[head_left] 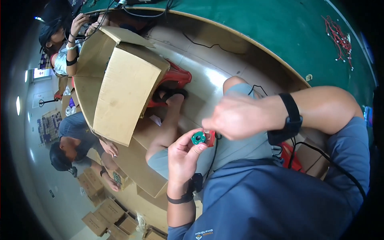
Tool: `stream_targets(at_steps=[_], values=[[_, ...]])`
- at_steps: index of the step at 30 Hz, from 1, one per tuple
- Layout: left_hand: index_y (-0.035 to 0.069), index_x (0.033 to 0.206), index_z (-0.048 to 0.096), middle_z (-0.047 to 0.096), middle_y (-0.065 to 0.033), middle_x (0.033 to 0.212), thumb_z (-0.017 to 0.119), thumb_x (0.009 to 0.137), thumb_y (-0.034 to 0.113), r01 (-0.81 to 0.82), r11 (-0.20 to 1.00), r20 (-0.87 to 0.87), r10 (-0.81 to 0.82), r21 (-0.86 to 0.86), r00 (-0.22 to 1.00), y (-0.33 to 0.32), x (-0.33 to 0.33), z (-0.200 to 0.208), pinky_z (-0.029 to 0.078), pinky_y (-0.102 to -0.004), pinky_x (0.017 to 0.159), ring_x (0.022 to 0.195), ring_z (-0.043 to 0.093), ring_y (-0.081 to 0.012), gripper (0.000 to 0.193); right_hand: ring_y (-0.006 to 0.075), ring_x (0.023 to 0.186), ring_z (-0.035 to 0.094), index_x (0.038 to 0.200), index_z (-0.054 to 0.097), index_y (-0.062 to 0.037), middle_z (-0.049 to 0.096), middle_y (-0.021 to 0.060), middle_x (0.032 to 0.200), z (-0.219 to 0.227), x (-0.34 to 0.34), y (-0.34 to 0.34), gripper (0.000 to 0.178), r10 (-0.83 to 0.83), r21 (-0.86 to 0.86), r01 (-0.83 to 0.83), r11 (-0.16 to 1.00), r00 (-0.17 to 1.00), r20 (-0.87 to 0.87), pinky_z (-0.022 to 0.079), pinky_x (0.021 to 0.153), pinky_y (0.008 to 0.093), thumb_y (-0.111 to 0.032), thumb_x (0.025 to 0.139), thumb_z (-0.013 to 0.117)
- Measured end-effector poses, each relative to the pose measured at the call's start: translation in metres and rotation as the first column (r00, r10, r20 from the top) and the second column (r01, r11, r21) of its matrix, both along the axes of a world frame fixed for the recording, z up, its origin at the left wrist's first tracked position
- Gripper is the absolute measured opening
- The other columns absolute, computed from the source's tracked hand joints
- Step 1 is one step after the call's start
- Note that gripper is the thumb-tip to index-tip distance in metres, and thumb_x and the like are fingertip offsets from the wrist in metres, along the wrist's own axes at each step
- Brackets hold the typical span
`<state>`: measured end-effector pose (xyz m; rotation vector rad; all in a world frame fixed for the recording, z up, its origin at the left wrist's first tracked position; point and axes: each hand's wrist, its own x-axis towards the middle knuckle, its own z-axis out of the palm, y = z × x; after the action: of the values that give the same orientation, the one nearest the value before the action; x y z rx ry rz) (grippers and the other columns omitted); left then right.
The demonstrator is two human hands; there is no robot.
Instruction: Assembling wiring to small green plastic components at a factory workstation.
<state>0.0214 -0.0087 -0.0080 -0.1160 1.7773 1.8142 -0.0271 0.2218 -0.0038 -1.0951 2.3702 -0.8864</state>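
My left hand [183, 154] pinches a small round green circuit board [198, 138] between thumb and fingers, held above my lap. My right hand [236, 117] comes in from the right, fingers closed on a small red part [211, 137] touching the board's right edge. A black cable [213, 158] hangs down from under the board. Both wrists wear black bands.
A large open cardboard box [124, 88] sits to the left on a red stool [176, 78]. A green table [272, 28] with red wires [340, 38] curves along the top. Two other people work at the left, one near small cartons [104, 216] on the floor.
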Motion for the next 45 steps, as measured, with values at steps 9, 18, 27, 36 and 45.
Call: stream_targets(at_steps=[9, 18, 27, 36, 45], values=[[-0.006, 0.122, 0.061, 0.07, -0.0105, 0.104, 0.069, 0.088, -0.002, 0.0, 0.999, -0.031, -0.001, -0.037, 1.0, -0.003, 0.002, -0.003, 0.054, -0.0286, 0.087, 0.094, 0.067, -0.0153, 0.035, 0.0381, 0.071, 0.067, 0.083, 0.068, -0.0061, 0.068, 0.0175, 0.072, 0.004, 0.003, -0.003, 0.014, -0.015, -0.02, 0.016, 1.0, 1.0, 0.022, 0.053, 0.059, 0.0474, -0.018, 0.077, 0.066], [-0.005, 0.123, 0.061, 0.07, -0.0072, 0.103, 0.07, 0.087, -0.002, 0.02, 0.989, -0.067, -0.03, -0.148, 0.997, -0.003, 0.003, 0.0, 0.053, -0.0248, 0.082, 0.09, 0.065, -0.0125, 0.037, 0.0378, 0.06, 0.064, 0.087, 0.064, -0.0042, 0.064, 0.0181, 0.064, -0.006, 0.008, -0.003, 0.015, 0.023, -0.122, -0.024, 0.992, 1.0, -0.012, 0.049, 0.05, 0.0468, -0.009, 0.073, 0.062], [-0.004, 0.123, 0.062, 0.068, -0.0033, 0.1, 0.071, 0.086, -0.002, 0.016, 0.988, -0.063, -0.026, -0.153, 0.998, 0.001, 0.004, 0.0, 0.052, -0.0226, 0.08, 0.087, 0.063, -0.0089, 0.038, 0.0381, 0.06, 0.064, 0.081, 0.062, -0.0038, 0.063, 0.0175, 0.063, -0.007, 0.002, -0.001, 0.01, -0.045, -0.107, 0.045, 0.993, 0.999, 0.0, 0.048, 0.05, 0.0477, -0.009, 0.072, 0.062], [-0.006, 0.121, 0.062, 0.07, -0.0077, 0.104, 0.072, 0.086, -0.001, 0.039, 0.983, -0.075, -0.053, -0.177, 0.996, -0.009, 0.009, 0.0, 0.053, -0.0249, 0.082, 0.091, 0.065, -0.0125, 0.037, 0.0388, 0.061, 0.064, 0.085, 0.062, -0.0037, 0.063, 0.0169, 0.063, -0.007, 0.015, -0.008, 0.012, 0.04, -0.218, -0.033, 0.975, 0.999, 0.03, 0.048, 0.05, 0.0486, -0.01, 0.075, 0.062], [-0.005, 0.122, 0.062, 0.07, -0.0074, 0.1, 0.072, 0.085, 0.0, -0.005, 0.99, -0.09, -0.008, -0.141, 0.996, -0.004, 0.009, 0.004, 0.053, -0.0249, 0.081, 0.091, 0.066, -0.0129, 0.039, 0.0384, 0.059, 0.064, 0.083, 0.064, -0.0054, 0.064, 0.0176, 0.063, -0.007, 0.004, -0.002, 0.011, -0.079, -0.115, 0.077, 0.99, 0.997, -0.01, 0.049, 0.05, 0.0477, -0.01, 0.074, 0.062]])
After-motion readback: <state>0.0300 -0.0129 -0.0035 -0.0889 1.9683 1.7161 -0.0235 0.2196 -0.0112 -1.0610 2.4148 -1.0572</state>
